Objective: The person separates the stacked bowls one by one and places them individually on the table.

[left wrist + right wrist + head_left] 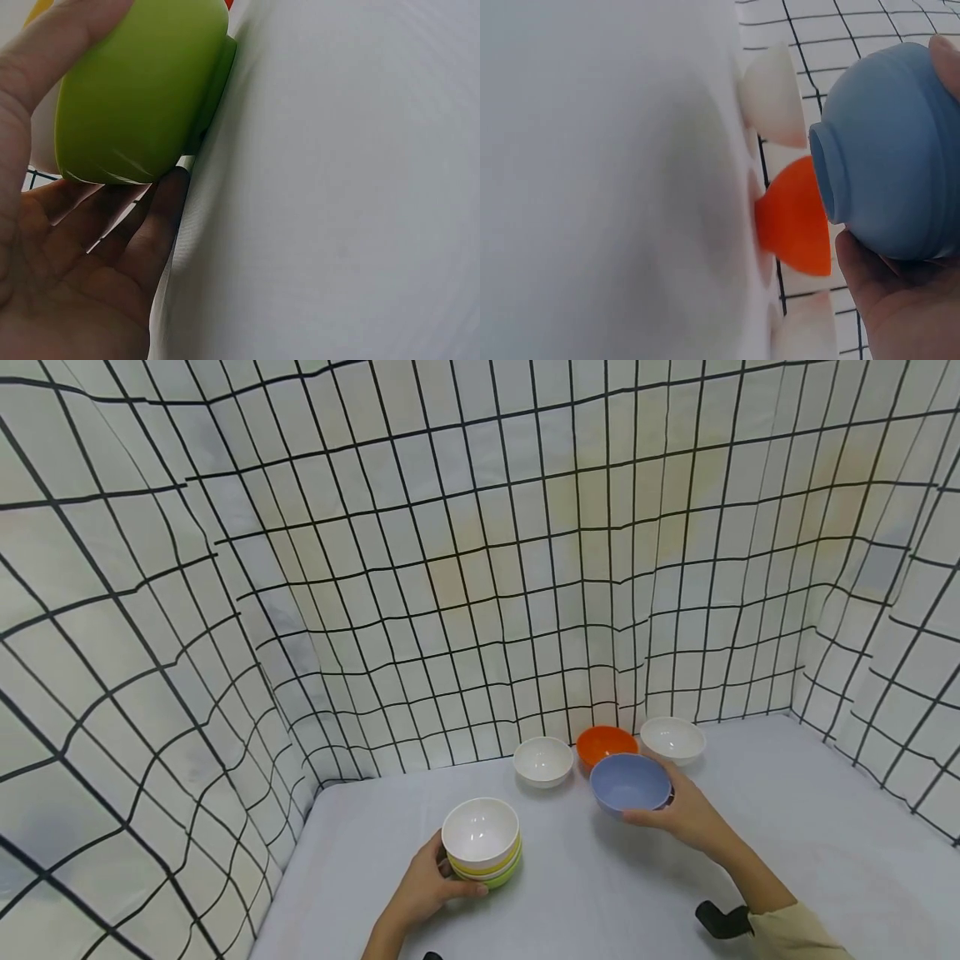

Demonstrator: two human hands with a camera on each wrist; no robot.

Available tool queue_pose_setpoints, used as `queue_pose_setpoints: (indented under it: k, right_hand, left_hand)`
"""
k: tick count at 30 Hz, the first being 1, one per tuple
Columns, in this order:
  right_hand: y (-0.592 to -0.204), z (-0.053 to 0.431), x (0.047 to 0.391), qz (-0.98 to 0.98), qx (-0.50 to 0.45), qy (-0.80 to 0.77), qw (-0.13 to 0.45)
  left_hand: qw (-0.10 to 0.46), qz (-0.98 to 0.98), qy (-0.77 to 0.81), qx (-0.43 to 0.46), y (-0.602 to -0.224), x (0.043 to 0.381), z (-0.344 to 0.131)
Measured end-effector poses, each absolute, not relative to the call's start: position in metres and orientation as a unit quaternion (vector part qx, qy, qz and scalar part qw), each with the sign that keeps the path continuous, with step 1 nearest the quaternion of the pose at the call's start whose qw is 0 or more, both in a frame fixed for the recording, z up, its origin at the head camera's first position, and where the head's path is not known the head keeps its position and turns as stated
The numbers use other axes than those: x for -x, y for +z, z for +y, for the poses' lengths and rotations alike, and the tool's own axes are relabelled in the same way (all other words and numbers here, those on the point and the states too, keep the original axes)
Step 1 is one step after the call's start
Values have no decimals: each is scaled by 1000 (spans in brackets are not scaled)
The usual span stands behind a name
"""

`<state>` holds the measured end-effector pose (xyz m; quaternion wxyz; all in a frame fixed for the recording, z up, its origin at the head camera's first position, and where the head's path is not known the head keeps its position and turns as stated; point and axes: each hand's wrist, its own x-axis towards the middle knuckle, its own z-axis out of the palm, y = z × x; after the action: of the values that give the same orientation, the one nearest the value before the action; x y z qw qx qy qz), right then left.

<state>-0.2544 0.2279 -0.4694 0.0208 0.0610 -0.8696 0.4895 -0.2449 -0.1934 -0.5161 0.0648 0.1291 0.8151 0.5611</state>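
Currently holding round, plastic-looking blue bowl (630,783) in right hand (688,814), suspended above white cloth-covered tabletop (585,893), right of and beyond stack of round, plastic-looking white, yellow and green bowls (483,839) grasped in left hand (429,887).

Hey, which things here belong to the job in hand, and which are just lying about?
In the job:
- blue bowl, held up in the right hand
- bowl stack, gripped by the left hand

Seemingly lying about, in neither hand:
- orange bowl
- left white bowl
- right white bowl
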Motion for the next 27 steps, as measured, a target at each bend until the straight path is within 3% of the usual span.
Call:
queue_pose_setpoints:
  k: [19, 27]
  right_hand:
    - [-491, 291, 260, -902, -53, 429, 16]
    - [-495, 309, 260, -905, -42, 422, -15]
  left_hand:
    - [69, 812, 565, -127, -516, 245, -192]
    - [72, 813, 563, -126, -516, 245, -193]
